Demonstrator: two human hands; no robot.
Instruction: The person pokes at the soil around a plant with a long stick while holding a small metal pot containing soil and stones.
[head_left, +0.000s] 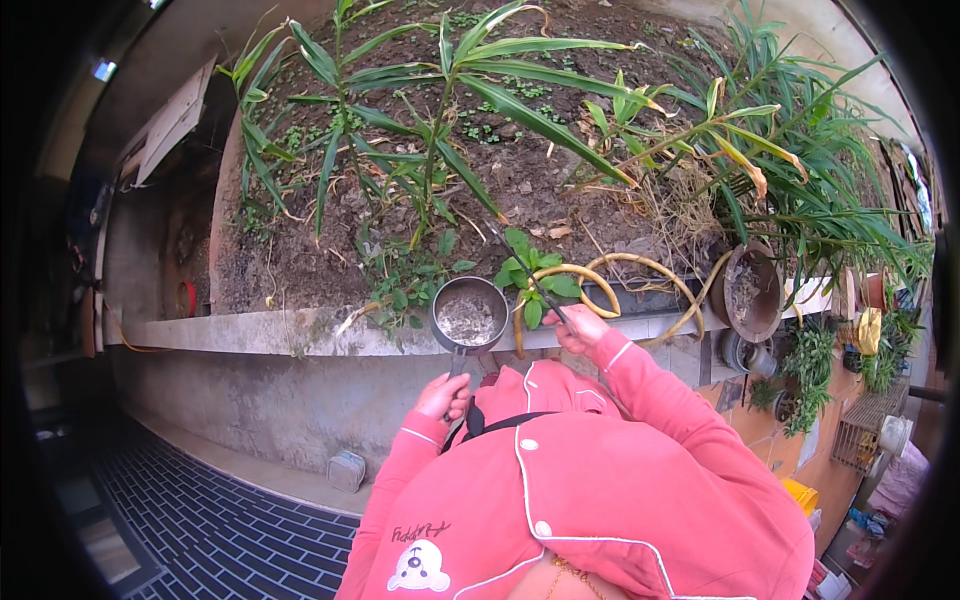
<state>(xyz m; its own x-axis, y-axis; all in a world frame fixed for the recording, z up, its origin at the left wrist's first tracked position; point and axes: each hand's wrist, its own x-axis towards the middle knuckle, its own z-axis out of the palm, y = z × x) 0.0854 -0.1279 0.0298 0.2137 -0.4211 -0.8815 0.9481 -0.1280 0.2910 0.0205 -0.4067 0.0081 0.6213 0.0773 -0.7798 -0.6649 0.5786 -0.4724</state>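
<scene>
My left hand grips the dark handle of a small saucepan, held level at the edge of a raised soil bed. Greyish-white, ash-like material lies inside the pan. In my right hand is a long, thin dark tool, its far end over the soil; whether it is a knife or tongs cannot be told. Just beyond that hand grows a small broad-leaved plant. Low leafy weeds stand left of the pan.
A yellow hose loops along the bed's concrete rim. At the right, a round pot sits on the rim. Tall, long-leaved plants rise from the soil and lean over it. A plastic container stands by the wall base, near dark tiled flooring.
</scene>
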